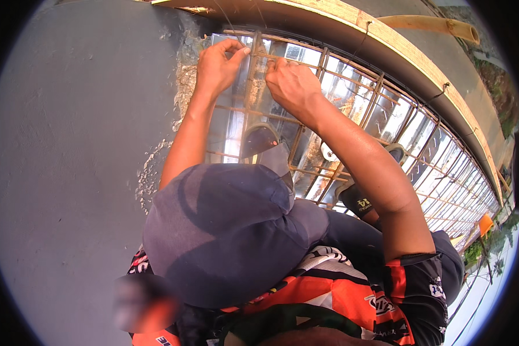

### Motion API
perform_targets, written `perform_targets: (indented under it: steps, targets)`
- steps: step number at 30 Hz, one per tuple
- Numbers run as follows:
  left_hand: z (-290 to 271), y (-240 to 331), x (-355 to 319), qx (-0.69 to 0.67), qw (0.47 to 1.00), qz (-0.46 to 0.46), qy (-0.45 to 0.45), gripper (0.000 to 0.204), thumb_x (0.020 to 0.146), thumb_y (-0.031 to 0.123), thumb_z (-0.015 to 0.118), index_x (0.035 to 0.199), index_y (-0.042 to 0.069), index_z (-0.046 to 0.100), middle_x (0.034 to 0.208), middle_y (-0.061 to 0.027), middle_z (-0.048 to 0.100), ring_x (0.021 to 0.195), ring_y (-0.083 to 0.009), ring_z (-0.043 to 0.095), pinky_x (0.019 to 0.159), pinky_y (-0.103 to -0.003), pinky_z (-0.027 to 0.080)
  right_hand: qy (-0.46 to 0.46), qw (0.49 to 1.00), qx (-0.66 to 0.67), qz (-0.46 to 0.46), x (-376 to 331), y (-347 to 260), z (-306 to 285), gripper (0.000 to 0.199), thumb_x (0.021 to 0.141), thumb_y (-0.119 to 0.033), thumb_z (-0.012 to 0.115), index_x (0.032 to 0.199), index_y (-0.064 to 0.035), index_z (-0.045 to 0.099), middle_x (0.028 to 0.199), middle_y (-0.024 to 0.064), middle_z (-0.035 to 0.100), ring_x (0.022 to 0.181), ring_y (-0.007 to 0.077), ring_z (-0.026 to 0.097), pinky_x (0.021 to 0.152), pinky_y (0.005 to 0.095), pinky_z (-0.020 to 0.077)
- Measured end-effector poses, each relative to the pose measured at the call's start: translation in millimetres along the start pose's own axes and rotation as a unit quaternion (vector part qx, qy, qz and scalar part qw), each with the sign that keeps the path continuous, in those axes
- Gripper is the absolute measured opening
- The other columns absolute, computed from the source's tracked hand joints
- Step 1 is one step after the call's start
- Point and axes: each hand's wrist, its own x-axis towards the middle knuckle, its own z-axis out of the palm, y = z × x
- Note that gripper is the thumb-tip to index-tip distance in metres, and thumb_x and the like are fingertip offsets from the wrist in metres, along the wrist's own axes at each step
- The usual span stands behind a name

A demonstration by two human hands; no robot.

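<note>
Both hands are at the far left end of a grid of rusty steel bars (301, 124), close to where two bars cross. My left hand (218, 68) has its thumb and fingers curled together beside a bar; what they pinch, if anything, is too small to make out. Just right of that bar, my right hand (294, 86) is closed, its fingertips bent down at the bars and hidden. A thin dark wire (225, 14) runs down from the top edge toward the left hand. Under the bars lies shiny clear plastic sheeting (234, 130).
A long wooden board (406, 63) borders the grid's far side, with wire loops (444, 88) along it. Beyond lies a bamboo pole (432, 24). Smooth grey concrete (81, 132) spreads left, with a crumbly edge (184, 95). My shoe (261, 140) stands among the bars.
</note>
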Motion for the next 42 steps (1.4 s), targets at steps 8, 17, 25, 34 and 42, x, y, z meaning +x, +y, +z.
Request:
perform_targets:
  steps: [8,17,25,34,42]
  targets:
    - [12.9,-5.9,-14.3,-0.041,0.997,0.023,0.059,0.026,0.100,0.025,0.083,0.116,0.004,0.084,0.075,0.0005,0.073,0.065,-0.0055,0.054,0.060,-0.028,0.045,0.008,0.976,0.190,0.110,-11.2,9.9,-14.4,0.024,0.102,-0.009,0.056,0.116,0.0019,0.071,0.089,0.0287,0.073,0.094,0.0491,0.077,0.084,0.0550,0.0611]
    - [18.1,-1.0,-35.2,0.016,0.994,0.081,0.074,0.043,0.088,0.017,0.085,0.128,0.006,0.077,0.104,-0.0093,0.078,0.071,-0.0206,0.065,0.070,-0.037,0.054,-0.093,0.802,0.534,0.251,30.3,-16.1,-68.4,0.030,0.108,-0.024,0.060,0.097,0.0013,0.073,0.071,0.0010,0.054,0.066,0.0119,0.046,0.059,0.0370,0.0397]
    - [15.0,-5.3,-34.9,-0.049,0.992,0.057,0.100,0.022,0.093,0.016,0.080,0.111,0.002,0.082,0.088,-0.0133,0.079,0.068,-0.0225,0.070,0.068,-0.037,0.055,-0.110,0.957,0.268,0.017,59.4,-8.1,-128.4,0.033,0.095,-0.017,0.064,0.108,0.0073,0.082,0.110,0.0344,0.077,0.108,0.0464,0.077,0.097,0.0497,0.0620]
    - [22.2,-1.6,-15.9,-0.241,0.957,-0.134,0.094,0.029,0.103,0.025,0.083,0.107,-0.003,0.081,0.085,-0.0049,0.079,0.067,-0.0083,0.069,0.063,-0.025,0.053,0.002,0.759,0.626,0.180,64.9,34.8,-87.9,0.049,0.113,-0.040,0.065,0.137,0.0026,0.068,0.115,0.0130,0.077,0.086,0.0119,0.073,0.078,0.0312,0.0617]
    - [21.6,-4.2,8.7,-0.132,0.982,-0.072,0.117,0.024,0.100,0.022,0.085,0.103,-0.002,0.084,0.085,-0.0074,0.082,0.065,-0.0096,0.071,0.061,-0.028,0.054,0.037,0.856,0.484,0.180,79.2,32.0,-41.3,0.033,0.109,-0.016,0.068,0.137,0.0008,0.073,0.105,0.0125,0.080,0.083,0.0112,0.074,0.075,0.0327,0.0614]
